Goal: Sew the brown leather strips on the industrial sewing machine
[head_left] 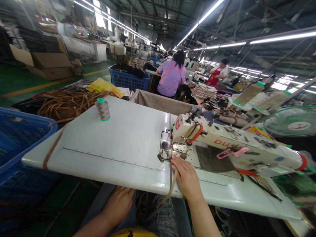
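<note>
Two hands in my view. Right hand (188, 177) lies flat on the table (118, 141), fingers extended and loosely together, pressing a brown strap (171, 171) just in front of the sewing machine (222, 144). I see no closed grip on it; the fingertips rest on the strap near the presser foot (170, 149).

Strap runs from behind the machine, under the foot, across the table edge beside the right hand, then drops toward my lap.

Left hand (119, 204) sits below the table edge, on the knee, palm down, fingers curled slightly. I cannot tell whether it holds anything.

Spool (102, 109) of grey thread with green ends stands upright on the table, well apart from both hands. Another brown strap (53, 148) hangs over the table's left corner. Pile of brown straps (69, 102) lies beyond the table. Blue crate (22, 138) at left.

A person in purple (171, 77) sits ahead, back turned.
</note>
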`<state>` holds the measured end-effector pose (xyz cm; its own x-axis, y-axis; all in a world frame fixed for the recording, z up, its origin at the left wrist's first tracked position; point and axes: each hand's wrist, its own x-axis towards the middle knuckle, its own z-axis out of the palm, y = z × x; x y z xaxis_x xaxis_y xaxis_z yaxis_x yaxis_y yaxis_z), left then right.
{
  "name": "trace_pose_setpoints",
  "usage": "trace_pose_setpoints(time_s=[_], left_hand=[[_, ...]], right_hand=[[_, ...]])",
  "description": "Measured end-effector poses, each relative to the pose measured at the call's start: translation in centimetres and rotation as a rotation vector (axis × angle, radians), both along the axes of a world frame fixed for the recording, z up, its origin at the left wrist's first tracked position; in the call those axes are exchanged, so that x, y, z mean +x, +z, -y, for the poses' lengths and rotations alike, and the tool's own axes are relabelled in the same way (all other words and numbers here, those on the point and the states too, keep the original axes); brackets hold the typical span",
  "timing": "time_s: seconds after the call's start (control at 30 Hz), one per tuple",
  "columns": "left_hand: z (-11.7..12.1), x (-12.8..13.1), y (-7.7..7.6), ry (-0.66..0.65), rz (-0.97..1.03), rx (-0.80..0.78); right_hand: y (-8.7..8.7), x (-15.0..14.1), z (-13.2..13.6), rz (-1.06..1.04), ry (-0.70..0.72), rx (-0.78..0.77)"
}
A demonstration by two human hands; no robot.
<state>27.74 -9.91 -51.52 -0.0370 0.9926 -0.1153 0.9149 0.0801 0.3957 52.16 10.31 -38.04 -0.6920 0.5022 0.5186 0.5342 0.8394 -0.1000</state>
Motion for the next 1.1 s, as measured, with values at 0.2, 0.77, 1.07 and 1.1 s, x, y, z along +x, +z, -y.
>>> trace_pose_setpoints(time_s=[0.2, 0.77, 1.07, 1.1], left_hand=[[0.1, 0.04, -0.12, -0.02, -0.031, 0.036], [0.2, -0.07, -0.25, -0.029, -0.039, 0.045], [-0.01, -0.04, 0.43, -0.033, -0.021, -0.006], [-0.01, -0.03, 0.41, -0.033, -0.02, -0.006]], right_hand=[[0.12, 0.03, 0.07, -0.005, 0.003, -0.019], [0.12, -0.01, 0.14, -0.002, -0.001, -0.031], [0.18, -0.03, 0.17, 0.001, -0.01, -0.055], [0.17, 0.0, 0.17, 0.005, -0.011, -0.055]])
